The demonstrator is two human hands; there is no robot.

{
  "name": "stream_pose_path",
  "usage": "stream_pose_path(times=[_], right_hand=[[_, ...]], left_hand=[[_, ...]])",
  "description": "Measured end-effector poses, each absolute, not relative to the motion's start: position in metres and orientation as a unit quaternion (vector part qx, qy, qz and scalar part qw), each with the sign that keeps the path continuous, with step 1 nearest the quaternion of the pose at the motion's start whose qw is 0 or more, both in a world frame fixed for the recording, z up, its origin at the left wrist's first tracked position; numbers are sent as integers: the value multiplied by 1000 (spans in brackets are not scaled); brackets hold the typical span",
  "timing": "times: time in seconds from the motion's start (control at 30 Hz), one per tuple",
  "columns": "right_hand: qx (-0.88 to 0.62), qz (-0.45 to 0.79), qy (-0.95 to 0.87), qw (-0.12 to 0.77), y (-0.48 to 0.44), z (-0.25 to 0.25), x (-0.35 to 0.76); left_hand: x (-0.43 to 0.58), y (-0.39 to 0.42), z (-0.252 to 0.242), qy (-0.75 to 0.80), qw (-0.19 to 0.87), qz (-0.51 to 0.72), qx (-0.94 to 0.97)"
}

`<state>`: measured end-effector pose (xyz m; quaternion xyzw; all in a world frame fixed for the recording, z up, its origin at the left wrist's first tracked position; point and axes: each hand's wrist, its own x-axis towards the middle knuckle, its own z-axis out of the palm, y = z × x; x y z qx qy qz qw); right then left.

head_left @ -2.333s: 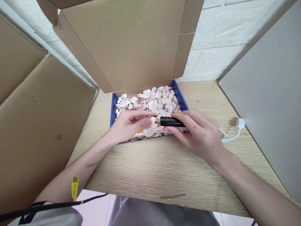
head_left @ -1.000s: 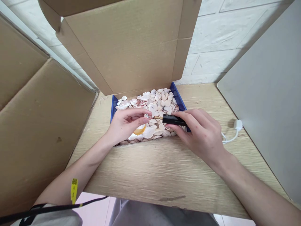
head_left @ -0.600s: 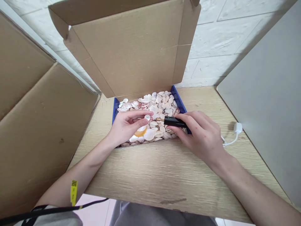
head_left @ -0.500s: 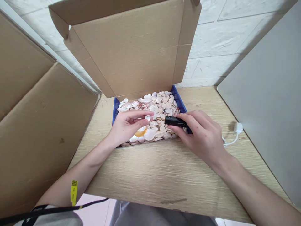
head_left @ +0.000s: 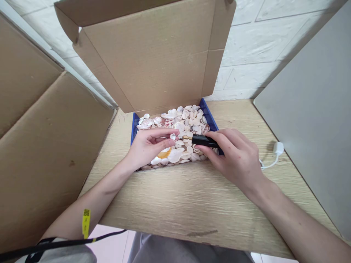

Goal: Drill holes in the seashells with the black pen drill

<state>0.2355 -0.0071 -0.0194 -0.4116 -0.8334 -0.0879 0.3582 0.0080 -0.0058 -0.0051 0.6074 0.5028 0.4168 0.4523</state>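
Pinched between the thumb and fingers of my left hand (head_left: 149, 146) is a small white seashell (head_left: 173, 136). My right hand (head_left: 236, 155) grips a black handheld mini drill (head_left: 204, 140) with a brass-coloured chuck. Its thin bit points left at the shell; whether the tip touches or has entered it I cannot make out. Both hands are over a blue-sided cardboard box (head_left: 208, 115) filled with many white, pinkish and brown-patterned shells. A yellow-orange shell (head_left: 164, 153) lies in the box just below my left fingertips.
The box's brown lid (head_left: 148, 58) stands raised behind. A cardboard panel (head_left: 52, 153) rises at the left, a grey board (head_left: 309, 109) at the right. A white plug with cable (head_left: 278, 148) lies right of my hand on the wooden table (head_left: 170, 204). A black cable (head_left: 109, 235) crosses lower left.
The shell in my left fingers appears slightly turned. Both hands and the drill stay in almost the same place.
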Motion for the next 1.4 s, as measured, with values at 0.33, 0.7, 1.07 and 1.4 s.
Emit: stream_pose_path(times=[0.33, 0.7, 1.07, 1.4], right_hand=[[-396, -99, -841, 355, -7, -19, 237], [-384, -124, -844, 352, -6, -18, 239], [-350, -177, -838, 380, -4, -15, 242], [-377, -85, -866, 319, 0, -21, 241]], left_hand=[[10, -7, -4, 504, 443, 418, 612], [8, -6, -6, 498, 414, 411, 641], [6, -5, -7, 468, 423, 344, 695], [11, -8, -4, 496, 439, 411, 626]])
